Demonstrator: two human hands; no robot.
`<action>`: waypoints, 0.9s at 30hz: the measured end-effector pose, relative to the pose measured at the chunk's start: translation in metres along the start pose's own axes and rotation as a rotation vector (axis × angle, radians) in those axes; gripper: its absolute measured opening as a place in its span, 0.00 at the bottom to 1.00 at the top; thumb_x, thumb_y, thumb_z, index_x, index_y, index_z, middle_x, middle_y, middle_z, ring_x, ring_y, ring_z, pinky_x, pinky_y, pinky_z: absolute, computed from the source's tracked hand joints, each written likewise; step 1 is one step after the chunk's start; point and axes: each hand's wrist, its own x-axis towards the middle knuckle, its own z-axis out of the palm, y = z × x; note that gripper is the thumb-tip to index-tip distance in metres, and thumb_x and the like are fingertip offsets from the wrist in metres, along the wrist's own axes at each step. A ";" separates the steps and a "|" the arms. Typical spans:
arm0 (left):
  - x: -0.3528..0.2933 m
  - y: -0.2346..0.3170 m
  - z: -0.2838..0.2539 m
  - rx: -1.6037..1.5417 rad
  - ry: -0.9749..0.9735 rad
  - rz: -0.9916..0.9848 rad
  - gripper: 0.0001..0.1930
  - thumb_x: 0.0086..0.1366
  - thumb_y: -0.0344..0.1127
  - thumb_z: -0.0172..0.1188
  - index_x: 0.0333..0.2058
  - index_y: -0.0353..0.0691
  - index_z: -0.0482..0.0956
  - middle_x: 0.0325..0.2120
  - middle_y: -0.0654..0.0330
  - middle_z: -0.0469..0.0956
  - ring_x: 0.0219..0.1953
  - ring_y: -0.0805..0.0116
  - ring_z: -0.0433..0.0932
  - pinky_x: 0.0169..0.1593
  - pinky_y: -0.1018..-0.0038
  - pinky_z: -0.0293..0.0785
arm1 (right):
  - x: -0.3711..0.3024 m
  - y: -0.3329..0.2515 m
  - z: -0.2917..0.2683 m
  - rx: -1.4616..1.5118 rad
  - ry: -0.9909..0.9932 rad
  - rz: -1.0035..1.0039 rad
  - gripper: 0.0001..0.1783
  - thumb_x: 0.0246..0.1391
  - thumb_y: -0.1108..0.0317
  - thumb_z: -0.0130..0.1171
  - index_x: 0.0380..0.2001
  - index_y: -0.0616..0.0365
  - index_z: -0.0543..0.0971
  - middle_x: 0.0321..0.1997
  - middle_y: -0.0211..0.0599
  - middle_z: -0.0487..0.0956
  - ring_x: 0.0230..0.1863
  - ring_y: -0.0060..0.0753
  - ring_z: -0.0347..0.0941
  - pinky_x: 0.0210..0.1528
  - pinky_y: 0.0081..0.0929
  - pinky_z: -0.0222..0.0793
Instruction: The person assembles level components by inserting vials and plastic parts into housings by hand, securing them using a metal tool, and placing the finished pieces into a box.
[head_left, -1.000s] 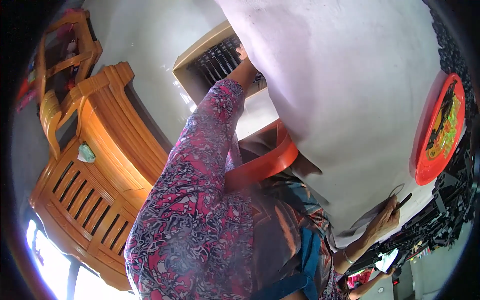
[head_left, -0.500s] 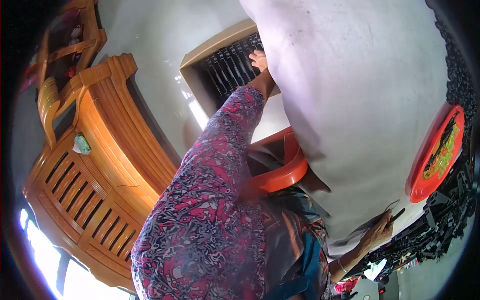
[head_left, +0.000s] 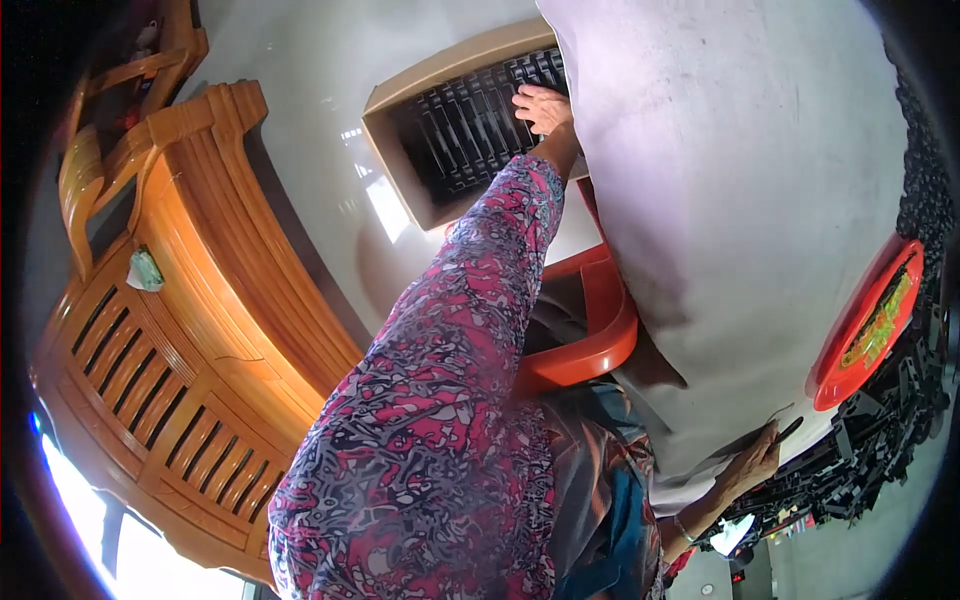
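Observation:
My left hand (head_left: 543,105) reaches far out from a patterned red and grey sleeve (head_left: 450,380). It rests on rows of black plastic parts (head_left: 465,135) inside an open cardboard box (head_left: 392,118) on the floor. Its fingers lie flat on the parts, and I cannot tell whether they grip one. My right hand (head_left: 752,465) is low at the right, at the edge of a white-covered table (head_left: 720,180). It pinches a thin dark piece (head_left: 790,429).
A red round tray (head_left: 835,380) with yellow-green bits sits at the table's right edge, beside a heap of black parts (head_left: 900,400). A red plastic chair (head_left: 600,345) is under me. A wooden bench (head_left: 200,330) and wooden chair (head_left: 90,170) stand at the left on the grey floor.
My left hand has moved from the box's near edge further in, onto the black parts. The right hand has stayed at the table edge.

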 end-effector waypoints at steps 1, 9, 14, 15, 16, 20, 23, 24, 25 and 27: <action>0.017 0.027 -0.004 0.524 -0.076 -0.318 0.11 0.73 0.35 0.42 0.49 0.39 0.64 0.45 0.56 0.63 0.50 0.55 0.68 0.38 0.56 0.82 | 0.002 0.001 0.004 0.032 -0.006 0.002 0.32 0.65 0.47 0.53 0.44 0.74 0.80 0.27 0.41 0.79 0.27 0.29 0.64 0.29 0.32 0.62; 0.025 0.040 -0.022 0.972 -0.278 -0.551 0.13 0.71 0.39 0.47 0.49 0.39 0.65 0.46 0.55 0.63 0.49 0.54 0.69 0.38 0.58 0.82 | 0.001 -0.014 -0.006 -0.048 -0.138 0.248 0.28 0.65 0.51 0.53 0.47 0.70 0.80 0.35 0.44 0.82 0.33 0.31 0.70 0.37 0.31 0.68; 0.017 0.029 -0.014 0.765 -0.412 -0.421 0.16 0.69 0.41 0.49 0.49 0.39 0.65 0.47 0.54 0.63 0.50 0.53 0.69 0.40 0.58 0.82 | 0.002 -0.022 -0.008 -0.058 -0.156 0.258 0.30 0.65 0.50 0.54 0.39 0.74 0.80 0.24 0.39 0.77 0.27 0.28 0.63 0.30 0.32 0.61; 0.017 0.025 -0.010 0.725 -0.437 -0.394 0.16 0.68 0.42 0.50 0.49 0.39 0.65 0.47 0.54 0.63 0.50 0.52 0.69 0.41 0.58 0.81 | -0.001 -0.021 -0.006 -0.023 -0.127 0.230 0.31 0.65 0.49 0.53 0.35 0.75 0.79 0.22 0.36 0.73 0.26 0.28 0.60 0.28 0.32 0.58; 0.016 0.025 -0.008 0.685 -0.463 -0.365 0.17 0.68 0.42 0.50 0.49 0.39 0.65 0.47 0.54 0.63 0.50 0.52 0.69 0.41 0.58 0.81 | -0.003 -0.021 -0.003 0.013 -0.094 0.203 0.32 0.65 0.48 0.53 0.31 0.77 0.77 0.20 0.34 0.69 0.25 0.27 0.58 0.26 0.32 0.54; 0.015 0.014 -0.001 0.535 -0.555 -0.254 0.19 0.67 0.44 0.53 0.50 0.38 0.65 0.48 0.53 0.63 0.50 0.51 0.69 0.42 0.57 0.81 | -0.006 -0.035 -0.004 -0.020 -0.102 0.213 0.33 0.65 0.48 0.53 0.28 0.76 0.75 0.18 0.34 0.67 0.25 0.28 0.57 0.26 0.33 0.52; 0.018 -0.005 -0.001 0.439 -0.614 -0.167 0.20 0.65 0.45 0.54 0.50 0.38 0.65 0.48 0.53 0.63 0.51 0.51 0.70 0.43 0.57 0.80 | -0.011 -0.037 -0.007 -0.014 -0.078 0.266 0.31 0.65 0.48 0.53 0.32 0.75 0.79 0.20 0.31 0.70 0.26 0.25 0.57 0.27 0.31 0.54; 0.018 -0.011 -0.001 0.409 -0.635 -0.136 0.21 0.65 0.45 0.55 0.50 0.38 0.65 0.48 0.53 0.63 0.51 0.50 0.70 0.44 0.57 0.80 | -0.012 -0.037 -0.007 -0.013 -0.077 0.284 0.31 0.65 0.48 0.53 0.32 0.75 0.79 0.20 0.31 0.70 0.26 0.25 0.57 0.27 0.31 0.54; 0.019 -0.015 0.000 0.373 -0.655 -0.102 0.21 0.65 0.45 0.55 0.50 0.38 0.65 0.48 0.53 0.63 0.51 0.50 0.70 0.44 0.57 0.80 | -0.010 -0.036 -0.008 -0.006 -0.081 0.299 0.31 0.65 0.48 0.53 0.32 0.74 0.79 0.20 0.30 0.70 0.26 0.24 0.57 0.27 0.31 0.54; 0.022 -0.025 0.000 0.298 -0.693 -0.033 0.23 0.64 0.46 0.56 0.50 0.38 0.65 0.49 0.52 0.63 0.51 0.50 0.70 0.45 0.57 0.80 | -0.008 -0.036 -0.009 0.037 -0.113 0.278 0.30 0.65 0.49 0.53 0.33 0.74 0.79 0.21 0.29 0.71 0.26 0.24 0.57 0.28 0.29 0.54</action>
